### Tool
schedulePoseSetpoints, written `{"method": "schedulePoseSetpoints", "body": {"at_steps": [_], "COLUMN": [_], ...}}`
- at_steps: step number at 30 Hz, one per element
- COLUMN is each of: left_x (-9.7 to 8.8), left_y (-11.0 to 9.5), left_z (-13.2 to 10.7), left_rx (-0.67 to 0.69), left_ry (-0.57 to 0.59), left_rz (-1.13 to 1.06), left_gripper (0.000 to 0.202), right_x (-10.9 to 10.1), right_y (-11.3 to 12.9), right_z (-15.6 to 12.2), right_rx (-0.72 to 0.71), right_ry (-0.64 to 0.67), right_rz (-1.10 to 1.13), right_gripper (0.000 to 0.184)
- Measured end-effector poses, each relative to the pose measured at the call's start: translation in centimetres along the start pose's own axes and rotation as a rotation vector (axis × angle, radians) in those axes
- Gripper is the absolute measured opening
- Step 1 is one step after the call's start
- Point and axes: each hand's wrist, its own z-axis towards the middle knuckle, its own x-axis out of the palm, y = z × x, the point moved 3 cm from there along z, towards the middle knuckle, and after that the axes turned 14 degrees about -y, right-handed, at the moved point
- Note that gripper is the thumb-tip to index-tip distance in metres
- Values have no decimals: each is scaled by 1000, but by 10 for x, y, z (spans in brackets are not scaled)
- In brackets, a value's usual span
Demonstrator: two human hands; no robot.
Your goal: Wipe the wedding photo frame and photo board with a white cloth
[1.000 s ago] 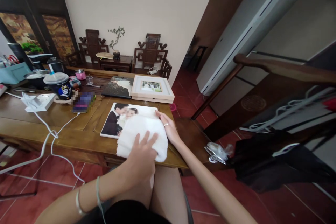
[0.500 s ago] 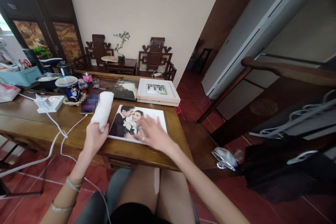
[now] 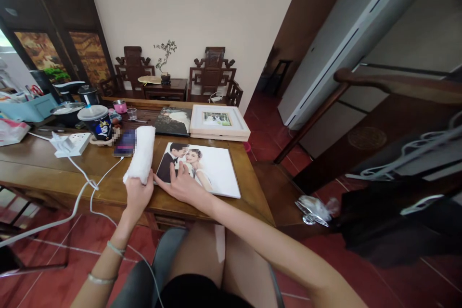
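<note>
My left hand [image 3: 139, 195] is closed round the near end of a folded white towel [image 3: 141, 154], which points away from me over the table. To its right lies a flat photo album [image 3: 220, 171] with a wedding picture of a couple on its cover. My right hand [image 3: 182, 184] rests over the album's lower left part, fingers spread, its thumb near the left edge and close to the towel. It holds nothing, and it hides part of the picture.
Behind the album are a dark photo book [image 3: 173, 121] and a white framed picture box [image 3: 220, 122]. Left of the towel are a phone [image 3: 124, 143] on a white cable, a lidded cup [image 3: 96, 122] and a power strip [image 3: 73, 144]. A wooden chair [image 3: 361, 149] stands right.
My right hand has moved left across the album, from its middle to its lower left part. The towel stays in my left hand, now turned more upright. The view has shifted slightly.
</note>
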Motion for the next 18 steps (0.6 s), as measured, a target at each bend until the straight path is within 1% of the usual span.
{"method": "schedulePoseSetpoints", "body": {"at_steps": [3, 7, 9, 11, 14, 16, 18], "left_x": [0, -2, -2, -2, -2, -2, -2], "left_y": [0, -1, -1, -1, -1, -1, -1], "left_z": [0, 0, 0, -1, -1, -1, 0], "left_rx": [-4, -16, -17, -16, -7, 5, 17], "left_ry": [-22, -57, -64, -72, -75, -64, -53], "left_rz": [12, 26, 29, 33, 31, 23, 18], "left_gripper": [38, 37, 36, 36, 36, 37, 36], "right_x": [-9, -18, -21, -25, -36, -49, -67], "right_y": [-1, -6, -9, -12, -20, -29, -44], "right_z": [-4, -11, -14, -16, -18, -18, -17], "right_rx": [-68, -107, -97, -73, -24, 22, 93], "right_ry": [-12, 29, 27, -1, -59, -123, -227], "right_rz": [0, 22, 59, 111, 161, 189, 248], "right_gripper": [53, 37, 34, 38, 54, 61, 59]}}
